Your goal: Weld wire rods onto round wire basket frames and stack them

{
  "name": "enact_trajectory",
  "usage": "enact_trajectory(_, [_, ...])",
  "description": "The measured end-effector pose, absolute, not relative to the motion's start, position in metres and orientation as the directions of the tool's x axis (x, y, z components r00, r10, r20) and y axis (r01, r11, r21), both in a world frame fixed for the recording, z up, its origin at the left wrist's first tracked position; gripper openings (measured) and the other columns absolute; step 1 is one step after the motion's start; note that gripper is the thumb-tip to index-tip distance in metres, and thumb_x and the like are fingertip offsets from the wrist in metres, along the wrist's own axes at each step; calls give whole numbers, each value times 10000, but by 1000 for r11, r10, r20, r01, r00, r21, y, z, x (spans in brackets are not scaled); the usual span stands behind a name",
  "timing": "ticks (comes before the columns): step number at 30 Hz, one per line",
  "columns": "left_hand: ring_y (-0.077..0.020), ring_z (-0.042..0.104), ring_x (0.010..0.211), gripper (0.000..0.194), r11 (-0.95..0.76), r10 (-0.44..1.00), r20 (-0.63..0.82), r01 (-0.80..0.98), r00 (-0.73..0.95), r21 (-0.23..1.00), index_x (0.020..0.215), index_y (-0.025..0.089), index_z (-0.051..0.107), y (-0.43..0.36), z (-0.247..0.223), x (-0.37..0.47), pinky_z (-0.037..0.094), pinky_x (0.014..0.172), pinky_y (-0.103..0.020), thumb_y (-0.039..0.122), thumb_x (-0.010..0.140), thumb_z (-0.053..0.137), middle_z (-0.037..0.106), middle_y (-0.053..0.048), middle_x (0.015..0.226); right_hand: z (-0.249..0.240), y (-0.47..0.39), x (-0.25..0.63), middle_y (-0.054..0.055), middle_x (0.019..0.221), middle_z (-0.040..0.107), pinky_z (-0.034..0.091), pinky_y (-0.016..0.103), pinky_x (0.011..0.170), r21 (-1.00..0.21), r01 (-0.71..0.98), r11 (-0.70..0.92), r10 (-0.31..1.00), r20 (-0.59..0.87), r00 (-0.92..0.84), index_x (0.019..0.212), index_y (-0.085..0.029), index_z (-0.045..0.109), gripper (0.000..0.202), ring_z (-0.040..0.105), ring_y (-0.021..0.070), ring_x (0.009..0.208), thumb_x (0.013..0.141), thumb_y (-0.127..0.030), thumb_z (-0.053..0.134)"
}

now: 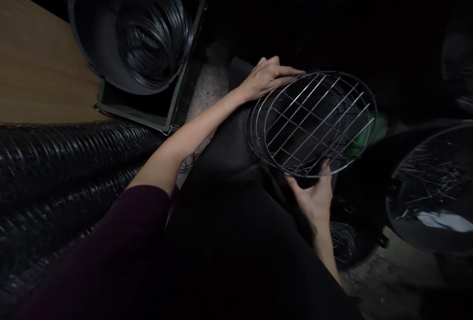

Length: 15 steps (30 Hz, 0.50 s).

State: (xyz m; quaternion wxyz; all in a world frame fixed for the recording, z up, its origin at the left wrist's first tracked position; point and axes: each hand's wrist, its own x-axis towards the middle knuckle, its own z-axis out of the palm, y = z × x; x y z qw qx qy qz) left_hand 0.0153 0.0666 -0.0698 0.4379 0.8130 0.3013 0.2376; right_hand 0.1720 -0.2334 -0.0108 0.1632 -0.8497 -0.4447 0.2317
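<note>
A round wire basket or rack (306, 123), made of several metal rings with a grid of straight wires across its top, is between my two hands over my dark-clothed lap. My left hand (268, 76) grips its upper left rim, fingers pointing right along the wire. At the lower rim, my right hand (314, 194) holds the ring between thumb and fingers. What supports the rack underneath is too dark to tell.
A dark bucket (84, 24) with a coil of wire (155, 39) stands in a crate (133, 113) at upper left. Stacks of black ringed wire items (55, 162) lie left. Round tubs (436, 182) with loose wire pieces are at right. A wooden board (40, 58) is far left.
</note>
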Motion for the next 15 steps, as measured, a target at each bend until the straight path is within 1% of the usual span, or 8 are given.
enact_trajectory(3, [-256,615,1029,392,-404,704,102,278,703,872,1159,271,707,67,-73,17,383,1028,-475,533,949,504,689,-38,904,-16,-228,164,219,1503,377,326,609,1119,-431,648,-628,775,-276,568,1519,-135,228,1185,392,392,1372,596,-673,739])
enact_trajectory(7, [-264,614,1062,425,-380,709,93,267,699,885,1202,282,680,69,-78,17,378,1044,-495,560,954,473,685,-32,939,-32,-223,150,278,1558,224,273,673,1104,-365,710,-602,797,-222,562,1533,-77,115,1197,262,433,1430,668,-689,672])
enact_trajectory(8, [-266,617,1062,431,-375,713,98,259,694,890,1200,278,681,70,-79,17,383,1043,-494,565,950,479,687,-33,941,-35,-223,149,290,1558,214,263,688,1096,-347,719,-602,797,-210,566,1533,-68,101,1199,257,440,1429,679,-701,655])
enact_trajectory(10, [-263,625,1055,428,-364,723,113,237,682,900,1169,274,697,71,-78,15,398,1041,-484,577,932,507,699,-33,947,-36,-226,151,303,1543,247,264,694,1091,-348,717,-604,795,-203,571,1533,-59,97,1211,293,442,1415,676,-715,647])
enact_trajectory(12, [-254,630,1057,422,-356,736,134,211,663,911,1140,281,708,70,-71,11,419,1037,-466,590,912,533,714,-28,996,-29,-230,159,284,1521,319,303,656,1101,-428,694,-579,812,-231,536,1534,-74,150,1181,355,416,1392,675,-699,664])
enact_trajectory(13, [-247,633,1061,428,-346,752,147,194,643,918,1147,283,704,69,-66,9,432,1033,-455,596,910,531,717,-26,1037,-24,-231,165,254,1506,368,332,620,1107,-492,664,-563,822,-246,514,1529,-100,208,1107,394,388,1376,699,-675,662])
enact_trajectory(15, [-230,647,1060,470,-302,790,160,149,592,942,1207,273,674,65,-52,4,465,1012,-426,600,936,475,710,-36,1121,-9,-232,177,176,1466,463,372,544,1118,-617,577,-535,820,-216,530,1478,-165,369,850,456,316,1345,795,-609,610])
